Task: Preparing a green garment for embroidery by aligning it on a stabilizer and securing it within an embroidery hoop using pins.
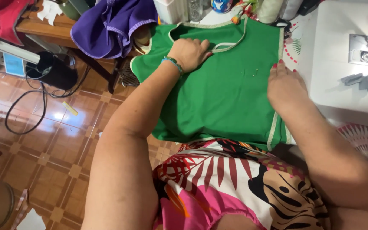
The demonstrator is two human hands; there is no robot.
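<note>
A green garment (pixel 226 98) with pale trim lies spread flat in front of me, its neckline at the far end. My left hand (pixel 189 53) presses palm-down on the cloth next to the neckline trim, a beaded bracelet on the wrist. My right hand (pixel 284 85) lies flat on the garment's right edge, fingers together along the trimmed hem. Neither hand grips anything. Two small pins show in the cloth between the hands.
A white sewing machine (pixel 354 64) stands at the right. Purple fabric (pixel 109 25) is heaped on a wooden table at the back left. A black bin (pixel 56 70) and cables lie on the tiled floor at left. Jars stand behind the garment.
</note>
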